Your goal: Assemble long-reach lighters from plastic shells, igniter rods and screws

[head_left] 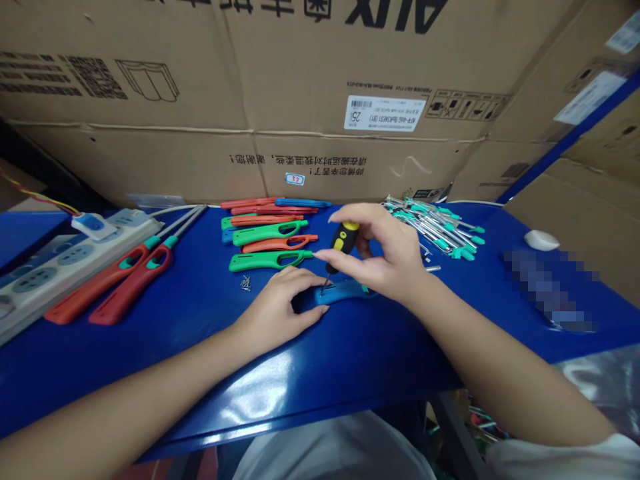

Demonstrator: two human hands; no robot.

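Note:
My right hand [385, 250] is closed around a yellow and black screwdriver [343, 241], held nearly upright with a slight tilt. Its tip meets the left part of a blue lighter handle [340, 293] lying on the table. Thumb and fingers of my left hand [285, 303] pinch the left end of that blue handle. The handle's right end sits partly behind my right hand, where a bit of green shows. Several small screws [245, 284] lie on the table to the left of my left hand.
Behind my hands lie several green, orange and blue lighter handles [270, 232]. Metal rods with green parts [435, 227] are heaped at the back right. Two long red lighters [133, 283] rest beside a white power strip [70, 263]. Cardboard [200, 147] walls the blue table's back.

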